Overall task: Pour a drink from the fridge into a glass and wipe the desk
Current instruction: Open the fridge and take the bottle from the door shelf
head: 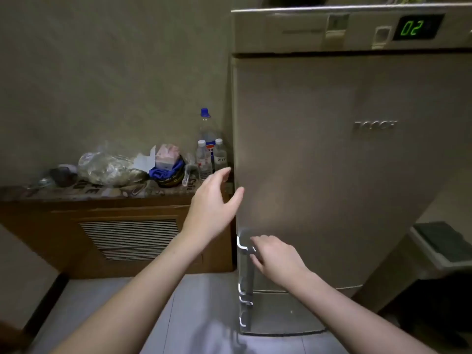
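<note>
A tall silver fridge (344, 162) fills the right half of the view, its doors closed and a green "02" display (411, 27) lit at its top. A vertical metal handle (245, 254) runs down the door's left edge. My right hand (277, 259) is at this handle, fingers curled against it; whether they grip it is unclear. My left hand (213, 205) hovers open by the fridge's left edge, fingers spread, holding nothing. No glass or cloth for wiping is identifiable.
Left of the fridge a wooden cabinet (115, 233) with a vent grille carries a plastic bag (107, 169), a blue cloth in a bowl (167, 172), a tall blue-capped bottle (208, 131) and two small water bottles (212, 159). A dark bin (444, 241) stands right. Grey tiled floor lies below.
</note>
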